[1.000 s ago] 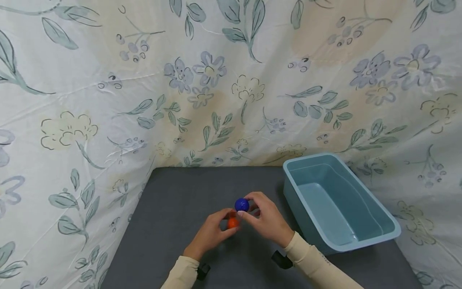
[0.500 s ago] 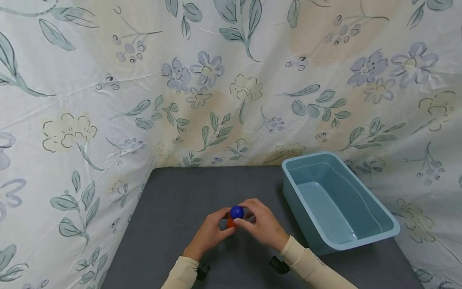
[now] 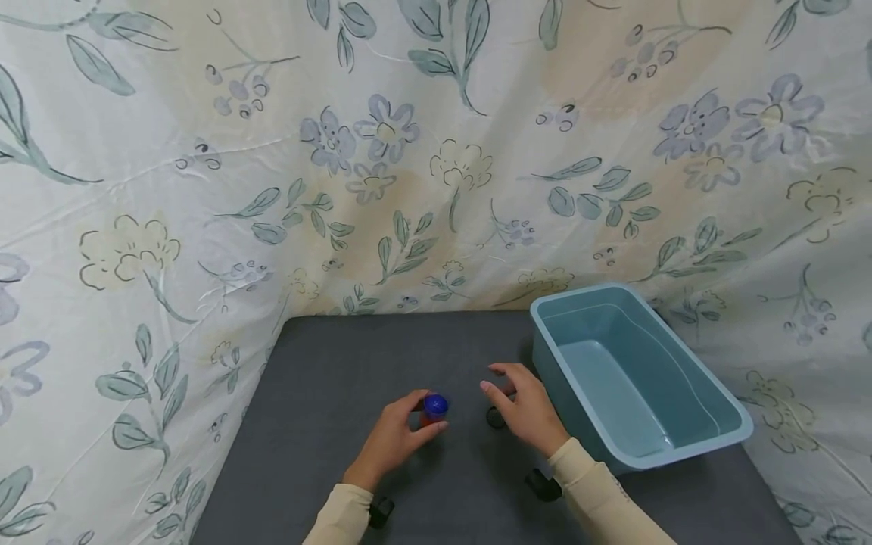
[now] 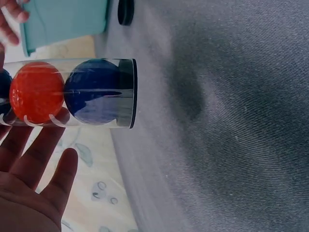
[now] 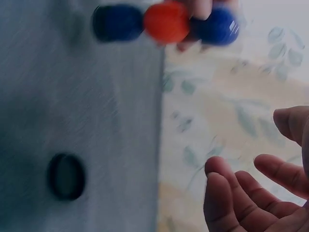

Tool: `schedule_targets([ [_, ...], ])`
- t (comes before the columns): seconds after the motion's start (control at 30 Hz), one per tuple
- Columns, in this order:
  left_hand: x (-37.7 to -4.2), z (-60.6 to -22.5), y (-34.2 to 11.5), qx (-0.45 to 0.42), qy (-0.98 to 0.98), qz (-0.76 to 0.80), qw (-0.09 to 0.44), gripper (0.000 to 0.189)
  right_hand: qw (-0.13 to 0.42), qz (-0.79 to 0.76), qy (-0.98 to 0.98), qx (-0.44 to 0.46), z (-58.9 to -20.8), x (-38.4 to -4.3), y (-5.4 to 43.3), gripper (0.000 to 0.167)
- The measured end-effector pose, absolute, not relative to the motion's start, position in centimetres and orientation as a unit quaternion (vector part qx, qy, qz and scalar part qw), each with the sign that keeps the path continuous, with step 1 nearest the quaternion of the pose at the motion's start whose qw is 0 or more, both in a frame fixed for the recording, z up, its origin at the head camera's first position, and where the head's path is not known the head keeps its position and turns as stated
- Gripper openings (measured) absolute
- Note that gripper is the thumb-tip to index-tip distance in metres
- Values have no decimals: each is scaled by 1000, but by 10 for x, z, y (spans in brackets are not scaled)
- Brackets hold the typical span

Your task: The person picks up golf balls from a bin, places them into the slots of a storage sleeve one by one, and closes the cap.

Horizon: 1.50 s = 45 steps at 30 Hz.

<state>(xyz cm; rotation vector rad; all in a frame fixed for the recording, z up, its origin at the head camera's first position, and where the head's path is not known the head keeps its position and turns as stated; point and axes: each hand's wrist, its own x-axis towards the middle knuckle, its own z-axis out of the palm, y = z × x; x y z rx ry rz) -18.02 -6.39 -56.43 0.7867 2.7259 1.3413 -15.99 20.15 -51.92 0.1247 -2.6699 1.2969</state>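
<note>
My left hand [image 3: 390, 440] grips a clear cylindrical tube [image 4: 124, 108] upright over the dark table. Stacked inside are a blue ball [image 4: 94, 89] at the bottom, an orange-red ball [image 4: 37, 92] in the middle and another blue ball [image 3: 436, 405] at the top. A dark disc closes the tube's lower end. Off to the right, my right hand [image 3: 530, 412] is in the air with its fingers spread and nothing in them. Below its fingertips a round black cap [image 5: 66, 176] lies on the table, partly hidden by that hand in the head view.
A light blue plastic bin [image 3: 579, 378] stands at the table's right side, close beside my right hand; its inside shows no objects. The dark grey table [image 3: 341, 363] runs back to a floral cloth [image 3: 381, 250] that hangs behind and at both sides.
My right hand has lowered the blue ball onto the orange-red one in the tube, let it go and drawn back to the right. The black cap has come into sight. My left hand has hardly moved.
</note>
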Motion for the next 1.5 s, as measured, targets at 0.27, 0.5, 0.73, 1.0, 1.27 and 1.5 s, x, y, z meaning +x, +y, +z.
schedule_targets([
  [0.27,-179,-570,-68,241,872,426,15,43,54,419,-906,-10,-562,-166,218,44],
  [0.5,-180,-577,-69,235,872,429,17,47,33,381,-924,-25,-591,-170,221,54],
  [0.73,-180,-583,-69,230,870,436,30,47,3,329,-944,-30,-614,-171,218,69],
  [1.0,-180,-587,-69,219,873,433,57,47,-1,298,-954,-15,-620,-171,212,63],
  [1.27,-180,-588,-70,218,875,427,66,58,2,308,-951,-10,-623,-171,214,47],
  [1.5,-179,-585,-71,222,876,423,73,65,34,336,-941,3,-610,-167,208,37],
])
